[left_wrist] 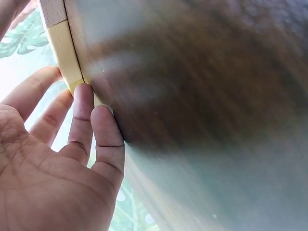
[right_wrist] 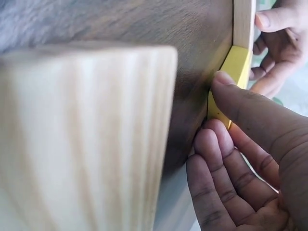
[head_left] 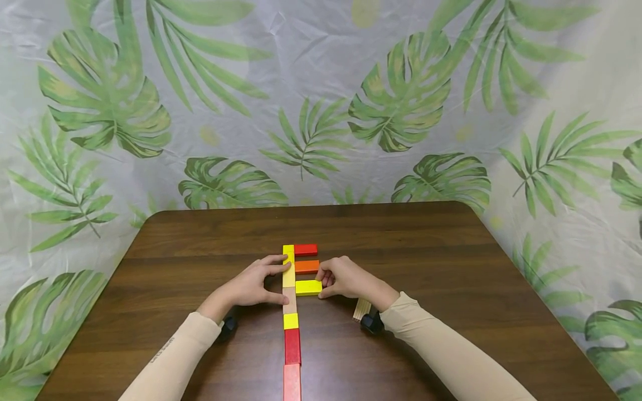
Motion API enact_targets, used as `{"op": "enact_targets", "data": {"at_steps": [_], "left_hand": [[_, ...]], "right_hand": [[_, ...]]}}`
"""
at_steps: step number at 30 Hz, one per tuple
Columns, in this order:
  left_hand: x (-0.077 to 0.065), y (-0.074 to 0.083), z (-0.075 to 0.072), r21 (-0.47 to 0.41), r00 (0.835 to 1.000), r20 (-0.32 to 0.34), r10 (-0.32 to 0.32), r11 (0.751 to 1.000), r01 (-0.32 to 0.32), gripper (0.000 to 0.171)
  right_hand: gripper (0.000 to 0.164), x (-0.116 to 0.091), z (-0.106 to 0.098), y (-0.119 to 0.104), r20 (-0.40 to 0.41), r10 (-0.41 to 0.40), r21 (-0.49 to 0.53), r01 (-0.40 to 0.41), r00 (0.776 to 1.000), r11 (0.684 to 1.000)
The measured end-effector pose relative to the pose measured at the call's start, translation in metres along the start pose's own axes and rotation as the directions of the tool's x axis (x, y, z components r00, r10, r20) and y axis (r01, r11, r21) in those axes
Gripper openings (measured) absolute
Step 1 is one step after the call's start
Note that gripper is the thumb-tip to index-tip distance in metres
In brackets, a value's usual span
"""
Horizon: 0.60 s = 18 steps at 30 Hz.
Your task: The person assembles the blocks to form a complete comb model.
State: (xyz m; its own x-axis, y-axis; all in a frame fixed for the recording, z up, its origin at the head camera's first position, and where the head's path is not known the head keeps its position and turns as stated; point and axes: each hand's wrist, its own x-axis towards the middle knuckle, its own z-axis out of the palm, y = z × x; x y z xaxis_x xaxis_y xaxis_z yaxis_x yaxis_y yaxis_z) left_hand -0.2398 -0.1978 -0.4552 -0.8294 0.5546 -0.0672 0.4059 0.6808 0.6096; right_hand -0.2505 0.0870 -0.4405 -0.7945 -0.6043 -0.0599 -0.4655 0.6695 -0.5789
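A yellow block (head_left: 308,288) lies sideways on the table, one end against a long row of blocks. My right hand (head_left: 346,278) pinches its outer end between thumb and fingers; the right wrist view shows the thumb on one face of this block (right_wrist: 235,65). My left hand (head_left: 256,281) rests its fingers along the row's left side, touching a pale yellow block (head_left: 288,277) and a light wood block (head_left: 290,302). Its fingers look relaxed in the left wrist view. Beyond the pinched block, an orange block (head_left: 307,267) and a red block (head_left: 305,249) also stick out rightward.
Nearer me the row continues with a small yellow block (head_left: 291,321), a dark red block (head_left: 292,346) and a pink block (head_left: 292,383). A plain wooden block (head_left: 362,309) stands by my right wrist. The brown table (head_left: 200,234) ends at a leaf-patterned curtain (head_left: 311,83).
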Motion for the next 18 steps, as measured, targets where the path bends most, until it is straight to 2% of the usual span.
{"op": "enact_targets", "data": {"at_steps": [18], "left_hand": [[-0.0007, 0.0009, -0.0003, 0.0, 1.0, 0.005, -0.008, 1.0, 0.008, 0.087]], "right_hand": [[0.025, -0.0011, 0.0011, -0.001, -0.006, 0.012, -0.017, -0.012, 1.0, 1.0]]}}
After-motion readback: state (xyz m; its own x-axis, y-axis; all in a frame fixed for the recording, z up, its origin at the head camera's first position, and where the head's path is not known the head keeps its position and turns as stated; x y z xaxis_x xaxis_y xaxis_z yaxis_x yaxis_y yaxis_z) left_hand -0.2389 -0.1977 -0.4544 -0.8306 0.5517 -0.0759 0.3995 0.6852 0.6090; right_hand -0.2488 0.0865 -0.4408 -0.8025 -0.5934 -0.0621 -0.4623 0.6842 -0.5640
